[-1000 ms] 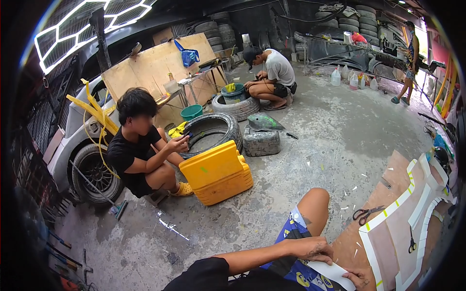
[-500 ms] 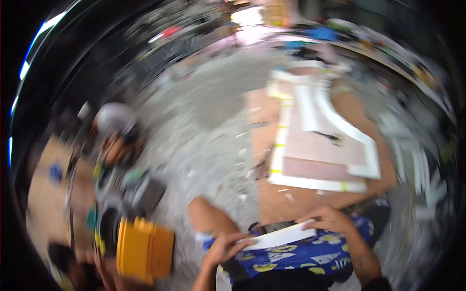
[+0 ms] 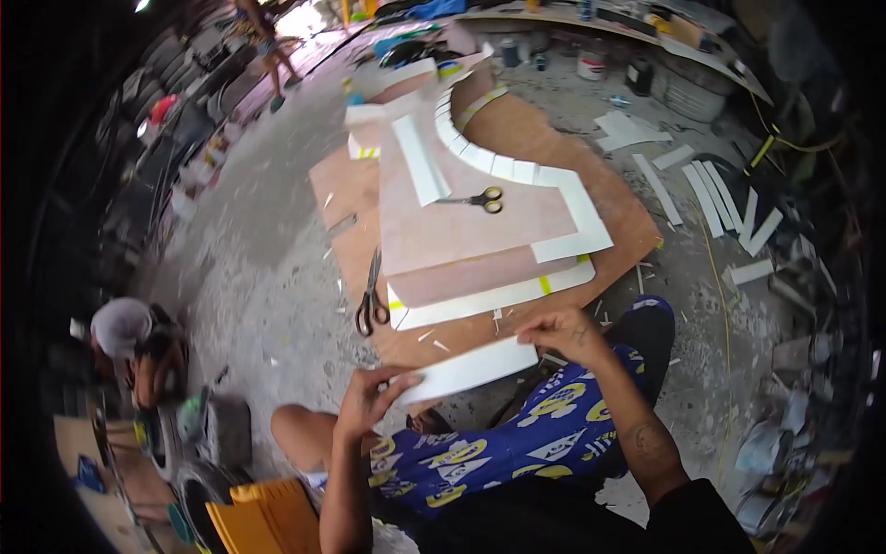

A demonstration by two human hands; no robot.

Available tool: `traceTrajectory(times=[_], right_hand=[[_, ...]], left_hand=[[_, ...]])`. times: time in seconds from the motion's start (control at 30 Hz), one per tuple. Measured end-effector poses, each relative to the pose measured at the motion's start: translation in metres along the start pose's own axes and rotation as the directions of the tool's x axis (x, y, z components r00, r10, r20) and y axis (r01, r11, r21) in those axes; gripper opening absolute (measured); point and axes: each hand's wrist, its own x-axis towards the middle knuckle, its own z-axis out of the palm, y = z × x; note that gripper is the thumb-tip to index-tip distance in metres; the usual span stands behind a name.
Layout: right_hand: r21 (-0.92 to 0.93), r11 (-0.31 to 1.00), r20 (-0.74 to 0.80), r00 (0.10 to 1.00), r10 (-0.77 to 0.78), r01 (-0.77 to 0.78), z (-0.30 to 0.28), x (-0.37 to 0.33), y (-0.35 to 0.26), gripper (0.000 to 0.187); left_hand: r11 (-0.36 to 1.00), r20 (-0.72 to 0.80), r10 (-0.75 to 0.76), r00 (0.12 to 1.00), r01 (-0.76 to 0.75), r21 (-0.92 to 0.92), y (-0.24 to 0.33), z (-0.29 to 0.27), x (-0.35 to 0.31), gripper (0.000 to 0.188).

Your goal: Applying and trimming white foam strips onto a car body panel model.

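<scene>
Here, left hand (image 3: 369,399), right hand (image 3: 565,331): grips clamped on flat white strip (image 3: 466,369) ends.

We hold a white strip (image 3: 469,369) between our left hand (image 3: 369,399) and right hand (image 3: 565,331), above black scissors (image 3: 371,297) lying on a brown board (image 3: 517,148).

Single head view, looking steeply down, close over lap; fisheye bends floor toward rim.
</scene>
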Motion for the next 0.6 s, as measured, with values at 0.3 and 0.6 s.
traceTrajectory(times=[0.3,0.6], right_hand=[[0.082,0.996,-0.239,0.971,-0.019,0.039,-0.005,0.062,0.033,0.030],[0.664,0.740,-0.296,0.946,0.132,0.105,-0.006,0.067,0.051,0.028]], left_hand=[[0.600,-0.141,-0.172,0.975,-0.010,-0.800,-0.084,0.035,0.049,0.027],[0.851,-0.347,-0.111,0.931,-0.092,-0.518,-0.102,0.058,0.097,0.016]])
